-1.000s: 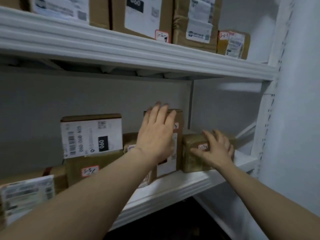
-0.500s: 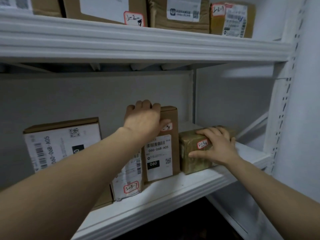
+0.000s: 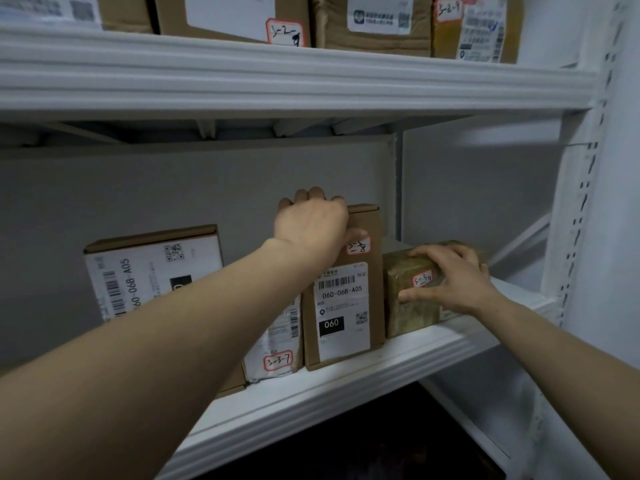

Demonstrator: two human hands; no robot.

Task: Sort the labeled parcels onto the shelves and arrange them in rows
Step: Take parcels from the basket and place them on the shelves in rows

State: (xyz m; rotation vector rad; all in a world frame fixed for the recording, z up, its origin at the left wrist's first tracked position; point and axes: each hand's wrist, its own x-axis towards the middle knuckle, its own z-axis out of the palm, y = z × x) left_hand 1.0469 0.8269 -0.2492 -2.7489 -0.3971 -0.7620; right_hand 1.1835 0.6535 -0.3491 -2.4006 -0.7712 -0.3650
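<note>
Head view – shelf (image 3: 346,386): carries the tall box (image 3: 346,306), upright.
Left hand (image 3: 311,226): fingers (image 3: 308,195) curled over the tall box's top edge, thumb on its front – clamped on it.
Right hand (image 3: 453,278): fingers bent round the small parcel (image 3: 408,317), gripping it.
Small parcel: touching the tall box's right side.
Soft parcel (image 3: 277,344): just left of the tall box.

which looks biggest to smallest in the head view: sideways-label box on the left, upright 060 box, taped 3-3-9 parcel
1. sideways-label box, likely; arm hides its lower part
2. upright 060 box, close second
3. taped 3-3-9 parcel, clearly smallest
</note>
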